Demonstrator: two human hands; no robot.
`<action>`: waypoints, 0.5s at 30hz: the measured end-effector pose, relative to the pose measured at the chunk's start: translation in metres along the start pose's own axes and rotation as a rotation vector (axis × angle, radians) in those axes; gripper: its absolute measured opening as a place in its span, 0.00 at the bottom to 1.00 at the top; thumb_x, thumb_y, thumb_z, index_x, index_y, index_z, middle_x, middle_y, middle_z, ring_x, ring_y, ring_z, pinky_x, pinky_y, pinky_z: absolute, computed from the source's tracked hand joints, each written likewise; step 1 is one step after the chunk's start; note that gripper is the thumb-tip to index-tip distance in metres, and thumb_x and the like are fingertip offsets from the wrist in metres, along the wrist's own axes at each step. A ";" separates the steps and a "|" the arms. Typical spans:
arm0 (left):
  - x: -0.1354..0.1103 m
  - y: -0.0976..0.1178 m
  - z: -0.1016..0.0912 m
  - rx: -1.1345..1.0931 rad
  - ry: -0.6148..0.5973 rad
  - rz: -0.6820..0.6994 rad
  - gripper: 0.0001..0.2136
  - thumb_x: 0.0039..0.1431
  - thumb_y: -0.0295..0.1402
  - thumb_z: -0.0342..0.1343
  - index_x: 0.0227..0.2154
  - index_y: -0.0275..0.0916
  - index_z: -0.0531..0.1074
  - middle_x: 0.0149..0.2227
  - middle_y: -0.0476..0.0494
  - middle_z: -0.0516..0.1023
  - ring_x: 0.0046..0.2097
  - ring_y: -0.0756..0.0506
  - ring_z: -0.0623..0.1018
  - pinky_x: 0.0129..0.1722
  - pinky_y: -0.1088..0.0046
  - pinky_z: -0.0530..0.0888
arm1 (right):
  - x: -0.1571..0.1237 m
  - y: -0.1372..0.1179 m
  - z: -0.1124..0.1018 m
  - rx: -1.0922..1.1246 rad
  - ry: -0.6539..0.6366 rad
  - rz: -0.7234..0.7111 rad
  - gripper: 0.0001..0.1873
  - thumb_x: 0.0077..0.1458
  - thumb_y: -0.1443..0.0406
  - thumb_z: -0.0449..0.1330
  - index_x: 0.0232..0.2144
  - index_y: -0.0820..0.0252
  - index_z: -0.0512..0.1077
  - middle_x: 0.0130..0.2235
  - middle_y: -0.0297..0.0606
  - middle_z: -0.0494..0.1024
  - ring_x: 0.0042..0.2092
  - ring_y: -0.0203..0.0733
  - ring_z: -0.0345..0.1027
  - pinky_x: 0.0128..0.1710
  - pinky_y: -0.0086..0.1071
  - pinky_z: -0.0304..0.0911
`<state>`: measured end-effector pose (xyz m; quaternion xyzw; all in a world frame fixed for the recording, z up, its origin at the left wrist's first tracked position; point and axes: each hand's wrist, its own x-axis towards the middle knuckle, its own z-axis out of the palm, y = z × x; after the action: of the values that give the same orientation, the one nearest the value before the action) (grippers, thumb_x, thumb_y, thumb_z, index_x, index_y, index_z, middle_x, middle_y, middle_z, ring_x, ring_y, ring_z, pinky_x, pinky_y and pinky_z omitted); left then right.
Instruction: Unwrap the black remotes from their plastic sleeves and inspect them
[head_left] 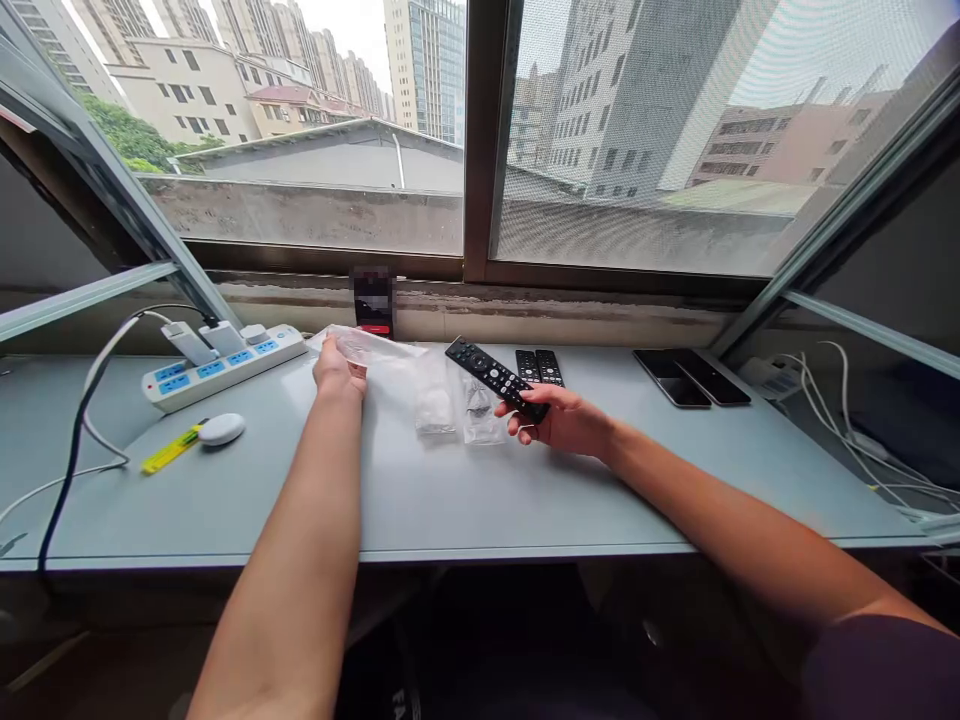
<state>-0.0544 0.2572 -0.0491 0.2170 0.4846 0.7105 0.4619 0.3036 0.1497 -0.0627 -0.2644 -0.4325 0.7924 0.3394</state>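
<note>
My right hand (559,420) is closed around the lower end of a black remote control (491,374), held tilted above the desk with its buttons facing up. At the back left of the desk, my left hand (335,370) grips the edge of a clear plastic bag (375,346); its fingers are partly hidden. Between my hands lie a whitish plastic packet (435,400) and a clear packet (481,412) with something dark inside that I cannot make out. Behind the held remote, two more black remotes (538,367) lie side by side.
A white power strip (225,366) with plugs and cables sits at left, near a yellow strip (171,448) and a white oval object (222,430). Two dark phones (690,378) lie at back right. A dark box (373,302) stands by the window. White cables (844,425) tangle at right.
</note>
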 end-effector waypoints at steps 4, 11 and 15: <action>-0.009 0.006 0.002 -0.057 0.018 -0.097 0.18 0.83 0.35 0.42 0.38 0.38 0.74 0.35 0.43 0.81 0.41 0.48 0.80 0.50 0.71 0.79 | -0.004 -0.006 0.003 0.049 0.039 -0.058 0.12 0.58 0.69 0.67 0.46 0.63 0.79 0.47 0.46 0.86 0.36 0.41 0.77 0.33 0.33 0.74; -0.026 0.010 0.013 0.007 -0.092 -0.166 0.18 0.60 0.15 0.51 0.48 0.32 0.78 0.37 0.39 0.85 0.44 0.44 0.85 0.47 0.70 0.81 | -0.003 -0.010 0.003 0.120 0.064 -0.032 0.21 0.73 0.53 0.61 0.58 0.60 0.78 0.34 0.34 0.75 0.25 0.34 0.58 0.27 0.31 0.63; -0.038 0.001 0.022 0.075 -0.246 -0.103 0.35 0.55 0.15 0.56 0.66 0.38 0.68 0.46 0.36 0.88 0.48 0.39 0.88 0.45 0.63 0.83 | -0.001 -0.012 0.003 0.159 0.100 -0.065 0.21 0.76 0.53 0.56 0.59 0.58 0.78 0.36 0.37 0.77 0.30 0.39 0.65 0.30 0.32 0.65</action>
<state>-0.0195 0.2346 -0.0329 0.2943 0.4610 0.6353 0.5453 0.3057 0.1514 -0.0508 -0.2615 -0.3592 0.7985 0.4061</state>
